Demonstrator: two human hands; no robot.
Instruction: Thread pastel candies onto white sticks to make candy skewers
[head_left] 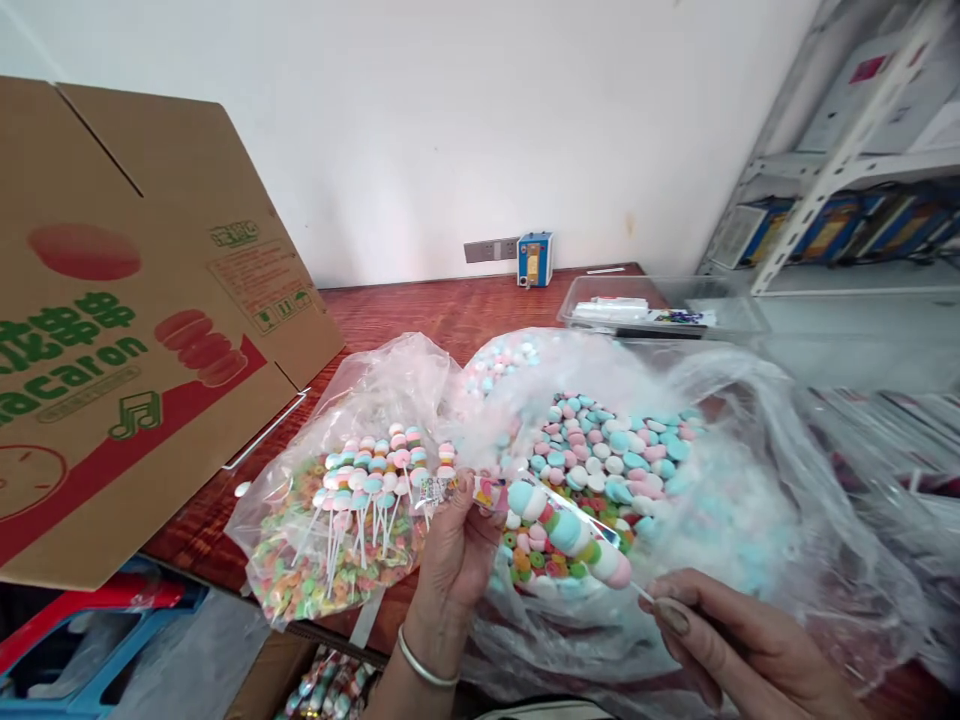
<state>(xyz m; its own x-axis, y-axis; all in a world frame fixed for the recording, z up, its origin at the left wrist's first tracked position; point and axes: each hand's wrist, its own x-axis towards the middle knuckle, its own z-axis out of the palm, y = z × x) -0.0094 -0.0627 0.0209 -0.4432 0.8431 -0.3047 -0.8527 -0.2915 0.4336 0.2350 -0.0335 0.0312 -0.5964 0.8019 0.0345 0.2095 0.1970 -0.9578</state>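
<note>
Nearest me, my right hand has its grip pinched together on the thin white stick at the low end of a candy skewer. My left hand has finger and thumb closed on the skewer's upper end, where a small printed label sits in clear wrap. The skewer lies slanted between my hands, just above the open bags.

I judge it light but fragile: the pastel beads look chalky and could chip or slide along the stick, and the stick itself seems bendy. The wrap looks slippery, so the bare stick end and the label end are the safest places to hold it, not the beads.

Just beyond my left hand a clear bag holds finished skewers over small coloured rings. Behind my right hand a larger bag holds loose pink, blue and white beads. Both rest on the red wooden worktop. A cardboard box stands at the left, and a clear tray lies further back.
</note>
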